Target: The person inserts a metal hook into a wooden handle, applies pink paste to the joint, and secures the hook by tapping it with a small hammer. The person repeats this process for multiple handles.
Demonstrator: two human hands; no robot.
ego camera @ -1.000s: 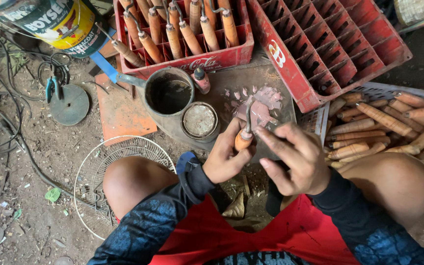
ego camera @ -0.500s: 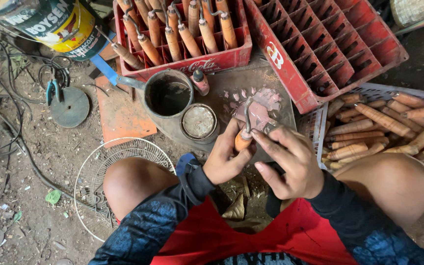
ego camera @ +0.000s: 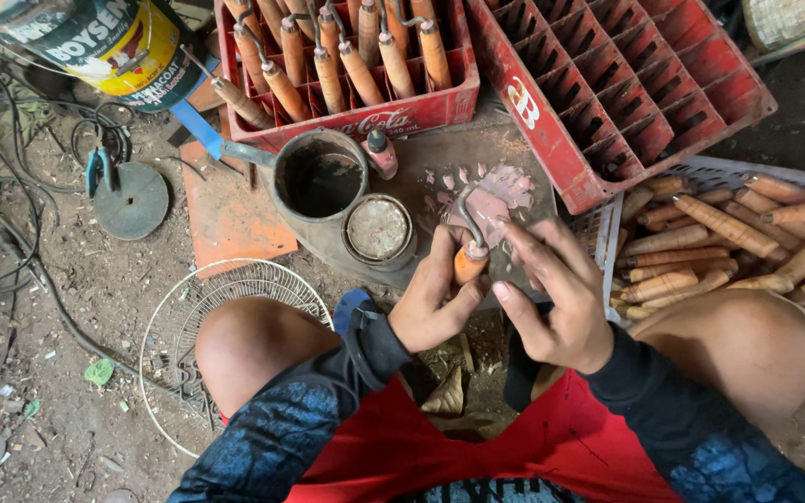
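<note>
Hiding the orange handle point(ego camera: 469, 264), the left hand point(ego camera: 435, 303) clamps it; right hand point(ego camera: 556, 298) grip unclear.

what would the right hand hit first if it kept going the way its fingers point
Probably the pinkish putty patch on the board, just beyond the right hand; further on is the empty red crate. Depth is hard to judge.

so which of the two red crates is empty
The tilted red crate on the right; its cells are bare, while the other red crate holds wooden-handled tools.

Counted: two red crates point(ego camera: 347, 116) point(ego camera: 626, 93); one paint can point(ego camera: 95, 42); one dark pot point(ego camera: 320, 179); one round tin point(ego camera: 379, 228); one small bottle point(ego camera: 382, 154); one wire fan guard point(ego camera: 235, 298); one blue-handled pliers point(ego camera: 104, 168).
</note>
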